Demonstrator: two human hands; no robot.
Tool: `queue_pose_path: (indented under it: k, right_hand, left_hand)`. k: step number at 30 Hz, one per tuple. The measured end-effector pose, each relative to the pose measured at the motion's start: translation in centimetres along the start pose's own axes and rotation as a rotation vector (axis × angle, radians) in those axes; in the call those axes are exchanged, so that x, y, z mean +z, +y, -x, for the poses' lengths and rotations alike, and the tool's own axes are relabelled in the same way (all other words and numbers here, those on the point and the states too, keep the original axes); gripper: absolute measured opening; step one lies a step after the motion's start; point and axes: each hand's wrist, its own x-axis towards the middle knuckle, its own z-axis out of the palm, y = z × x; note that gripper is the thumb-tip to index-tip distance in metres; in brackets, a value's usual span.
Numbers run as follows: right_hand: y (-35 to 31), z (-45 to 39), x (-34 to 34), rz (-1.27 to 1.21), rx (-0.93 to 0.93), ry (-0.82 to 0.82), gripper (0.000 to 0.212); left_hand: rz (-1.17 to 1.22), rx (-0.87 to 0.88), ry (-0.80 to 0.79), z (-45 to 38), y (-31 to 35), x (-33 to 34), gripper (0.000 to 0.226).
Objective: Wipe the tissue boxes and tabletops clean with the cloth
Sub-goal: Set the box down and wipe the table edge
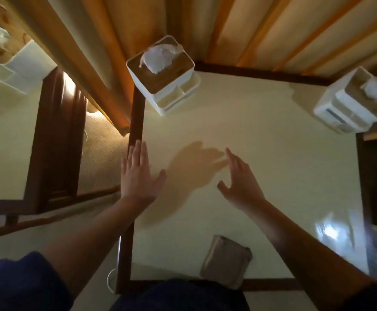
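Observation:
A cream tabletop [261, 135] with a dark wooden rim fills the middle of the view. A white tissue box with a wooden lid [160, 75] stands at its far left corner, and a second one [355, 102] at its far right corner. A folded grey cloth [226, 261] lies at the table's near edge, untouched. My left hand [136, 173] hovers over the table's left rim with fingers straight. My right hand [239, 180] hovers over the table's middle, fingers spread. Both hands hold nothing.
A second cream table [3, 140] stands to the left, with a third tissue box [3, 41] at its far end. Wooden slatted walls [239, 28] run behind the tables. A carpeted gap [102, 153] separates the tables. A bright glare [331, 230] shows at the table's right.

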Motion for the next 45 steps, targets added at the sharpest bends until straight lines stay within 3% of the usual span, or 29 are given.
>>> queue_pose_path:
  k: [3, 5, 7, 11, 13, 20, 25, 29, 32, 36, 39, 43, 45]
  right_hand:
    - [3.7, 7.9, 5.0, 0.09, -0.008, -0.097, 0.094]
    - [5.0, 12.3, 7.7, 0.145, -0.063, -0.07, 0.089]
    - [5.1, 16.0, 9.7, 0.159, -0.116, -0.021, 0.085]
    - [5.2, 20.6, 13.8, 0.203, -0.225, -0.159, 0.077]
    - [5.8, 21.7, 15.9, 0.256, -0.299, -0.136, 0.073]
    - [6.2, 16.2, 15.2, 0.312, -0.261, 0.022, 0.069]
    - [10.3, 13.3, 10.9, 0.278, 0.021, 0.036, 0.067]
    - [15.7, 13.3, 7.6, 0.055, 0.41, 0.169, 0.075]
    - [18.6, 15.5, 7.9, 0.008, 0.598, 0.254, 0.083]
    - [14.6, 16.7, 11.4, -0.068, 0.781, 0.378, 0.093]
    - [7.8, 17.1, 14.4, 0.055, 0.557, 0.26, 0.082]
    - [2.8, 20.6, 18.4, 0.223, -0.127, -0.036, 0.074]
    - [4.3, 21.3, 18.1, 0.322, -0.336, -0.098, 0.073]
  left_hand:
    - [-0.104, 0.111, -0.252, 7.4, -1.5, 3.8, 0.097]
    - [-0.164, 0.212, -0.325, 11.3, -2.1, 5.7, 0.095]
    - [-0.184, 0.314, -0.332, 13.9, -2.4, 7.2, 0.092]
    - [-0.228, 0.464, -0.284, 15.8, -2.9, 9.3, 0.088]
    - [-0.255, 0.479, -0.283, 15.7, -3.2, 9.9, 0.086]
    - [-0.362, 0.494, -0.267, 15.1, -4.0, 10.7, 0.087]
    - [-0.412, 0.493, -0.25, 15.5, -4.1, 11.0, 0.085]
    - [-0.422, 0.513, -0.228, 15.5, -4.2, 11.2, 0.087]
    - [-0.42, 0.515, -0.229, 15.5, -4.3, 11.2, 0.087]
    - [-0.378, 0.531, -0.178, 15.5, -4.6, 11.6, 0.086]
    - [-0.379, 0.547, -0.162, 15.5, -4.6, 11.7, 0.087]
    - [-0.382, 0.544, -0.17, 15.8, -4.5, 11.5, 0.086]
    - [-0.391, 0.546, -0.172, 15.8, -4.5, 11.6, 0.086]
